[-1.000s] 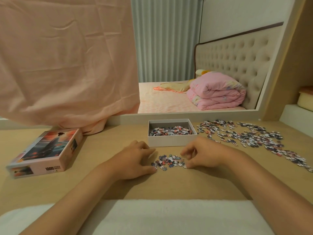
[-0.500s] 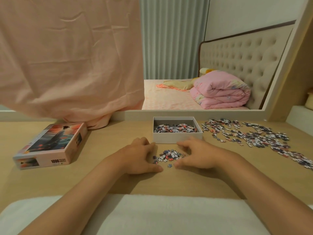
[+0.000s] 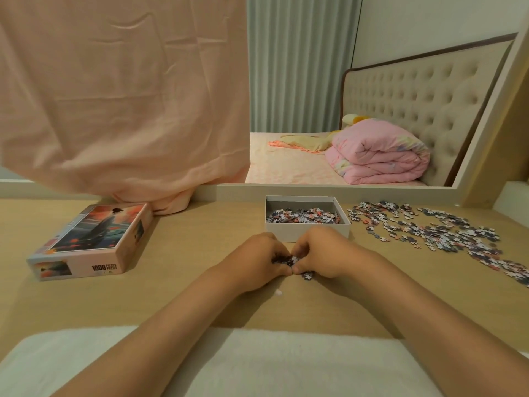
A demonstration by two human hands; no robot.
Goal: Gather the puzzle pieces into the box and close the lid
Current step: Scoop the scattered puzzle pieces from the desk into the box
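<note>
Head view: cups a clump (image 3: 287,260) of puzzle pieces on the table (image 3: 171,296) between left hand (image 3: 257,260) and right hand (image 3: 322,253), fingers of both curled round it, thumb tips touching at the near side. Leaves a few strays (image 3: 307,275) by the right thumb, just outside the grip, and a white speck (image 3: 278,293) nearer the body. Works just in front of the box (image 3: 307,234), open at the back ledge, a layer of pieces (image 3: 303,216) inside. Has a wide scatter (image 3: 435,233) of loose pieces right of the box, trailing toward the table's right edge. Has the lid (image 3: 91,242) picture side up, well apart to the left, beside a hanging pink cloth (image 3: 114,96). Reaches with both forearms over a white towel (image 3: 257,365) at the near edge.
</note>
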